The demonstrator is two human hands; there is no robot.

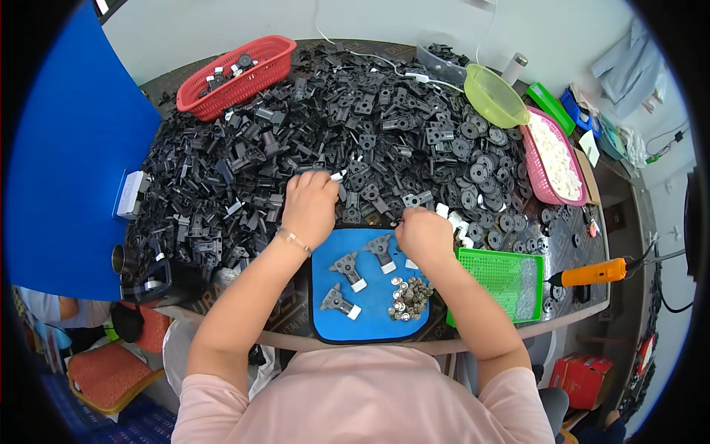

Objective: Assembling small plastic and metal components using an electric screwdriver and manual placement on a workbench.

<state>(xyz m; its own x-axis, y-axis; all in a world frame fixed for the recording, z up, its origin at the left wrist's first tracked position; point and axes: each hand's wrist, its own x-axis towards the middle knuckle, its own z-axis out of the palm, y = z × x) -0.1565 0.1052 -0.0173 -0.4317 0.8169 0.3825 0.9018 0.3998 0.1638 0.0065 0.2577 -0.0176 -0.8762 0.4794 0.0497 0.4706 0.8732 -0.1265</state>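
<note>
My left hand (310, 206) reaches into the near edge of a big heap of black plastic parts (244, 159). Its fingers are curled down, and a white-tipped piece (338, 176) shows by the fingertips; what they grip is hidden. Closed at the far right corner of a blue mat (377, 296), my right hand (424, 235) has a flat black part (418, 199) just beyond it; I cannot make out what it holds. Three black parts with white ends, one of them a T-shaped part (340, 301), lie on the mat beside a pile of small metal pieces (409, 299).
A green tray (538, 285) sits right of the mat, near an orange-handled tool (592, 273). White pieces (458, 226) and round black discs (481, 174) lie beyond. Around the heap stand a red basket (277, 65), a yellow-green bowl (494, 96) and a pink basket (543, 166).
</note>
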